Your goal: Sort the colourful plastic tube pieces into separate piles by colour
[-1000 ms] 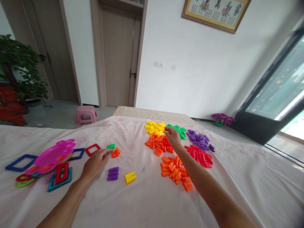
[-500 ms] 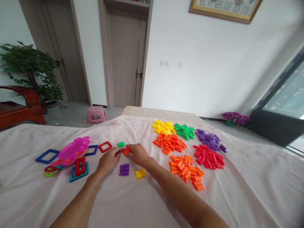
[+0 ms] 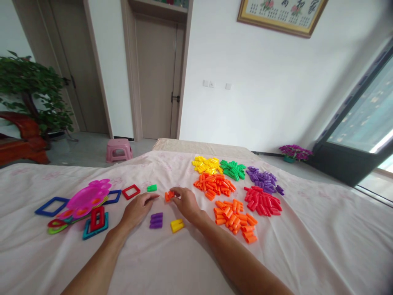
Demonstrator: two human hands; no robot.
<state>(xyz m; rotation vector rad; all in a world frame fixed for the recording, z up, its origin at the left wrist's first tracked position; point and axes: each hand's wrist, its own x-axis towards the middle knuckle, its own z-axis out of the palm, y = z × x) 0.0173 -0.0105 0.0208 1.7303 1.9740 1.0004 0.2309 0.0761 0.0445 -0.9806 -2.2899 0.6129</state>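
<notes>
Orange tube-shaped toy blocks (image 3: 168, 196) are pinched between the thumb and fingers of my right hand (image 3: 186, 203), low over the cloth. My left hand (image 3: 137, 211) rests to the left of them, apart from them, its fingers stretched out and nothing seen in it. Just beyond its fingertips lies a small green block (image 3: 152, 188). Between my forearms sit a joined set of purple blocks (image 3: 156, 221) and, to its right, a yellow pair (image 3: 177, 225).
Piles of yellow (image 3: 206, 165), green (image 3: 233, 170), purple (image 3: 261, 179), red (image 3: 263, 200) and orange blocks (image 3: 214, 184) spread over the right of the cloth-covered table (image 3: 322, 246). On the left are a pink flower-shaped plate (image 3: 86, 198) and several square frames (image 3: 131, 191).
My left hand has drawn away leftward from the orange blocks, and its fingers have straightened. The orange blocks stay in my right hand, shifted slightly right. The whole view has turned a little.
</notes>
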